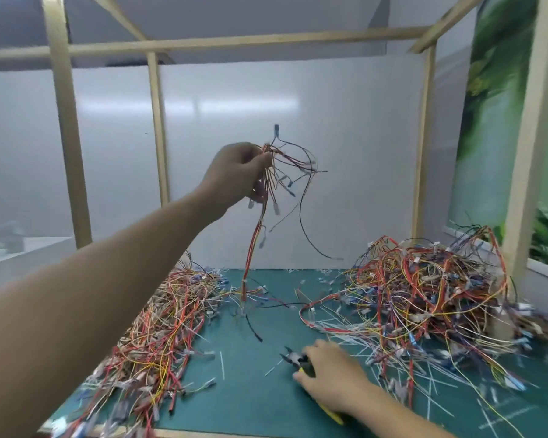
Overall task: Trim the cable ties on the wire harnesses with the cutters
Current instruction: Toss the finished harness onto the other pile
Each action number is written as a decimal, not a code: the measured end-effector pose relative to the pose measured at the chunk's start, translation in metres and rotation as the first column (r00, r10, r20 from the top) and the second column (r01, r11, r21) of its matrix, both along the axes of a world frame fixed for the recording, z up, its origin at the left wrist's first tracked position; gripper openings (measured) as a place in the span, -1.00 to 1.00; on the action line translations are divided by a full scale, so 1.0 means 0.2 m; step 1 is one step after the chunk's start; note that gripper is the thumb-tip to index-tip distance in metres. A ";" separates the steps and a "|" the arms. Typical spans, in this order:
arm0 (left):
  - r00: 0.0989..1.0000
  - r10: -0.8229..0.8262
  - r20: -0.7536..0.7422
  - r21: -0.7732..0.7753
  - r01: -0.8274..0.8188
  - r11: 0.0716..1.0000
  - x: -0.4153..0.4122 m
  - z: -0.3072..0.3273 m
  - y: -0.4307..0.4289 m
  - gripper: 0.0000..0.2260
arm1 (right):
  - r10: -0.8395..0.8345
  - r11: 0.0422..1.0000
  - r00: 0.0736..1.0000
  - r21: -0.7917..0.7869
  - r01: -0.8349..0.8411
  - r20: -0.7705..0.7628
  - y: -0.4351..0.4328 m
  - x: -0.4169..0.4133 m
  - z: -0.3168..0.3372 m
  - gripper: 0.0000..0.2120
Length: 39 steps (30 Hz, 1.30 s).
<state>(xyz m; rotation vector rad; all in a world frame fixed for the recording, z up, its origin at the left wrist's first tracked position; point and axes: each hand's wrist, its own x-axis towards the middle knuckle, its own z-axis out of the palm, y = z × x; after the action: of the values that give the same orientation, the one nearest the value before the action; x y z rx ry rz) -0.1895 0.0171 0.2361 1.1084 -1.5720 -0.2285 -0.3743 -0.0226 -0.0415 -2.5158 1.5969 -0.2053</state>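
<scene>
Plastic-sheathed wire harness (251, 254), wooden frame (65, 121)

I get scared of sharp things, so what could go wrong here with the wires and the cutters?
1. The harness in the left hand trails down to loose wires on the mat, so it may snag and drag others up.
2. The right hand holds the cutters low on the mat, tips poking out; a hurried snip might nick a wire instead of a tie, or a finger.
</scene>
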 end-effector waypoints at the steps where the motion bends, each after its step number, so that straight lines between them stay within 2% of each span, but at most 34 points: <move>1: 1.000 -0.001 -0.003 -0.019 0.001 1.000 0.00 0.03 0.02 -0.76 | 0.002 1.000 1.000 0.000 -0.002 -0.012 0.00 0.00 -0.01 -0.52; 3: 1.000 0.003 -0.003 -0.046 -0.003 0.999 -0.01 0.08 0.05 -0.76 | 0.004 1.000 0.999 0.013 -0.005 0.042 -0.02 0.00 0.00 -0.48; 6: 1.000 -0.001 -0.026 -0.070 -0.001 0.998 -0.01 0.10 0.07 -0.75 | 0.012 0.997 0.938 0.070 -0.039 0.347 -0.02 0.00 0.07 -0.49; 7: 0.999 -0.006 -0.043 -0.073 0.002 0.997 -0.01 0.10 0.07 -0.75 | 0.014 0.994 0.878 0.089 -0.065 0.479 -0.02 0.00 0.12 -0.54; 9: 0.996 -0.026 -0.090 -0.069 0.020 0.997 -0.02 0.07 0.07 -0.75 | 0.000 0.981 0.700 0.136 -0.139 0.714 0.02 0.01 0.22 -0.68; 11: 0.993 -0.034 -0.117 -0.061 0.027 0.998 -0.03 0.02 0.07 -0.77 | -0.060 0.957 0.491 0.191 -0.220 0.869 0.05 0.03 0.33 -0.78; 12: 0.994 -0.023 -0.111 -0.056 0.017 0.998 -0.04 -0.02 0.06 -0.79 | -0.103 0.943 0.419 0.223 -0.246 0.902 0.07 0.03 0.37 -0.78; 13: 0.995 -0.006 -0.098 -0.053 0.001 0.999 -0.05 -0.06 0.05 -0.80 | -0.128 0.936 0.403 0.244 -0.253 0.906 0.08 0.02 0.41 -0.76; 14: 0.996 0.011 -0.085 -0.053 -0.015 0.998 -0.05 -0.09 0.04 -0.81 | -0.131 0.936 0.437 0.257 -0.242 0.890 0.08 0.00 0.45 -0.74; 17: 0.996 0.068 -0.055 -0.085 -0.073 0.994 -0.04 -0.18 0.02 -0.85 | -0.076 0.974 0.639 0.192 -0.115 0.766 0.07 -0.09 0.52 -0.77; 18: 0.995 0.088 -0.047 -0.102 -0.092 0.991 -0.03 -0.20 0.02 -0.86 | -0.087 0.984 0.669 0.167 -0.055 0.738 0.06 -0.13 0.53 -0.60; 19: 0.994 0.105 -0.041 -0.117 -0.109 0.987 -0.02 -0.21 0.01 -0.87 | -0.109 0.986 0.656 0.166 -0.025 0.747 0.05 -0.17 0.55 -0.51; 21: 0.988 0.156 0.006 -0.138 -0.154 0.978 -0.01 -0.25 0.00 -0.88 | -0.136 0.976 0.557 0.206 -0.066 0.819 0.05 -0.21 0.58 -0.48; 23: 0.970 0.210 0.119 -0.145 -0.192 0.971 -0.03 -0.30 -0.01 -0.89 | -0.143 0.960 0.444 0.233 -0.156 0.885 0.06 -0.22 0.61 -0.55; 28: 0.906 0.114 0.408 -0.104 -0.078 0.992 -0.21 -0.49 -0.04 -0.92 | -0.206 0.861 0.199 0.274 -0.428 0.958 0.08 -0.15 0.70 -0.69; 30: 0.850 0.050 0.525 -0.062 -0.021 0.998 -0.28 -0.57 -0.05 -0.96 | -0.187 0.872 0.166 0.242 -0.425 0.968 0.07 -0.13 0.71 -0.72; 33: 0.786 0.031 0.618 -0.030 -0.016 0.999 -0.33 -0.64 -0.09 -0.78 | -0.152 0.920 0.146 0.194 -0.341 0.978 0.04 -0.13 0.67 -0.72; 35: 0.756 0.024 0.654 -0.007 -0.026 1.000 -0.33 -0.66 -0.11 -0.76 | -0.141 0.932 0.115 0.171 -0.319 0.983 0.01 -0.15 0.64 -0.75; 39: 0.784 0.005 0.621 -0.016 0.007 1.000 -0.35 -0.68 -0.14 -0.78 | -0.108 0.955 0.066 0.122 -0.270 0.992 -0.03 -0.19 0.64 -0.78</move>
<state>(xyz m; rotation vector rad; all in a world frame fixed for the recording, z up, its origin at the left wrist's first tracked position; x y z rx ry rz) -0.2603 -0.0110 0.1001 1.2406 -2.1529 0.1810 -0.4120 -0.0285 0.0873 -1.3666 0.6932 -1.2907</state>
